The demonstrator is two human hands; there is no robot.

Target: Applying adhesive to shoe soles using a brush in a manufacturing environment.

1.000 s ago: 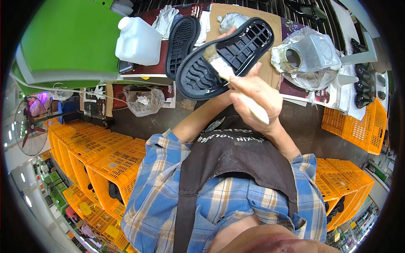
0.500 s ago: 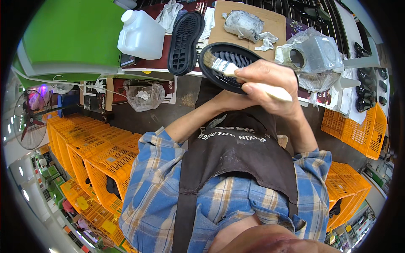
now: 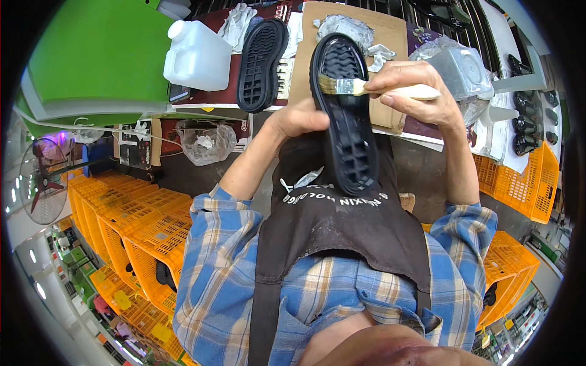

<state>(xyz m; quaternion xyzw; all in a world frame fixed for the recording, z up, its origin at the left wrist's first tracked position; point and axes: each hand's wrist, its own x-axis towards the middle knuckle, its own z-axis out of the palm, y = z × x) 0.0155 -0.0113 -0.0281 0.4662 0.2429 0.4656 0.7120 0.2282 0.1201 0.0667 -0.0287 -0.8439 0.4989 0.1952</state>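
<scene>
We see 1 black sole [image 3: 348,116] up in front of the apron [image 3: 329,229], its far end over the cardboard [image 3: 390,36] on the tabletop [image 3: 223,107] and its near end over the bib. The right hand [image 3: 421,85] pinches the handle of a flat brush [image 3: 351,86] between thumb and fingers. The left hand [image 3: 302,117] seems to grip the sole, thumb against its left edge; we cannot see the fingers beneath.

We judge the step in hand to be brushing something wet onto the inside: the bristles are at the left inner wall of the wavy half, and the hollow shines. What the next move calls for, in our view, is light strokes along that wall, with the left hand keeping the sole steady. A 2nd sole [image 3: 262,64] lies beside the white jug [image 3: 198,58], away from both hands.
</scene>
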